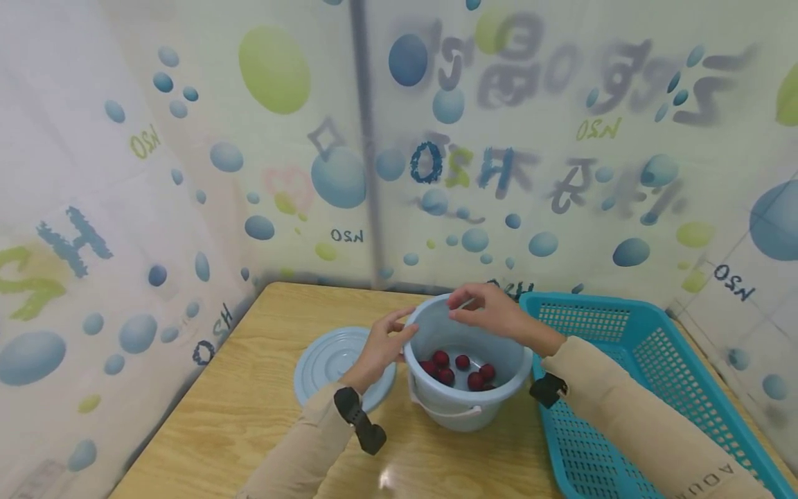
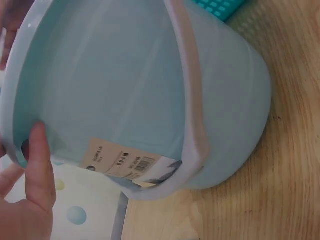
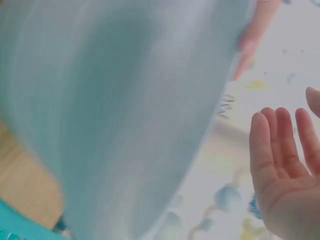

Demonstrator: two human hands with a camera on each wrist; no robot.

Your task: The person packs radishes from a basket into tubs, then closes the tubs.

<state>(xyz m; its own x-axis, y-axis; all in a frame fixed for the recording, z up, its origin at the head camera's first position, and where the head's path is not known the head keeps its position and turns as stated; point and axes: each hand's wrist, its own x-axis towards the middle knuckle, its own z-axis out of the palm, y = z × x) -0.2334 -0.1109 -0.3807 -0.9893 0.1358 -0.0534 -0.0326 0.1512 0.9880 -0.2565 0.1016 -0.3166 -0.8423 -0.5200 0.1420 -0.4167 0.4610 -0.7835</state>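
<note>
A light blue bucket [image 1: 442, 409] with a pale carrying handle [image 2: 192, 90] stands on the table. Several dark red, round, plum-like fruits [image 1: 476, 381] lie at its bottom. On the bucket's left rim is my left hand [image 1: 382, 346], gripping it; in the left wrist view one finger lies against the outer wall just under the rim. My right hand [image 1: 489, 313] hovers over the far right of the bucket's mouth, holding nothing. In the right wrist view its fingers [image 3: 285, 140] are extended, apart from the bucket wall.
A round light blue lid [image 1: 324, 360] lies flat to the bucket's left. To the right stands a large teal plastic basket [image 1: 654, 326], close beside the bucket. A patterned curtain [image 1: 312, 263] hangs behind the wooden table [image 1: 237, 388]. A paper tag [image 2: 120, 160] hangs by the handle.
</note>
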